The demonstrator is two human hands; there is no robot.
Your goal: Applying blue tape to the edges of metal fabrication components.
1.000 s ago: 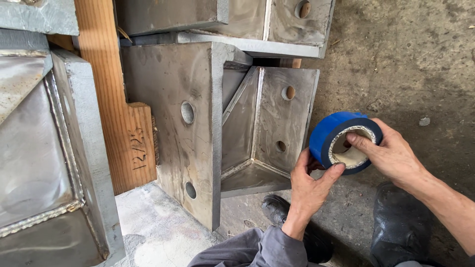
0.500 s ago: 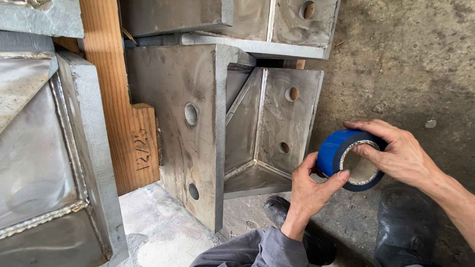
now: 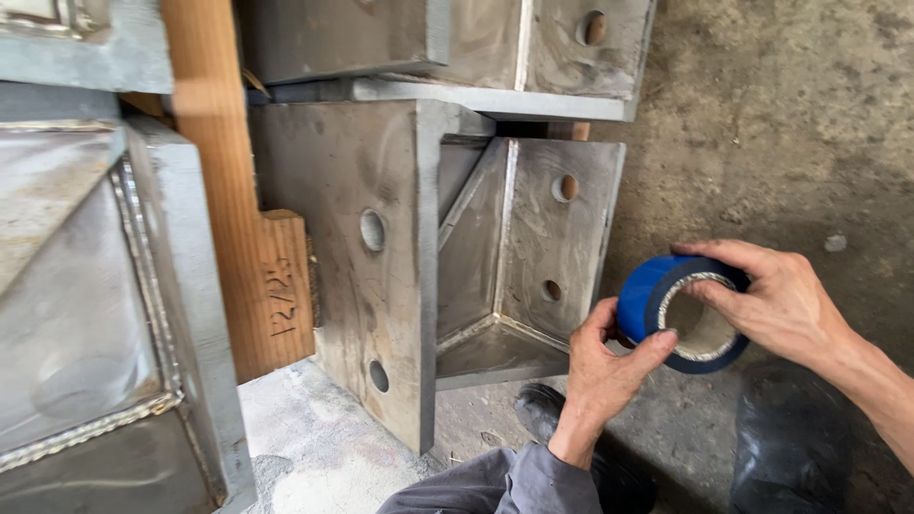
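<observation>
A roll of blue tape (image 3: 659, 303) is held in front of me, low on the right. My right hand (image 3: 781, 305) grips it, with fingers through the core and over the rim. My left hand (image 3: 609, 366) comes up from below, its thumb and fingertips pinching the roll's lower left edge. Just left of the hands stands a welded grey steel bracket (image 3: 409, 257) with round holes in its plates.
More welded steel pieces are stacked above (image 3: 495, 48) and at the left (image 3: 86, 314). A wooden timber (image 3: 243, 228) stands between them. The floor is rough concrete (image 3: 781, 124). Black boots (image 3: 790, 447) show below the hands.
Both hands and the tape roll have shifted slightly as the view moved. The right hand's fingers now hook through the core, and the left hand's fingertips rest on the roll's edge.
</observation>
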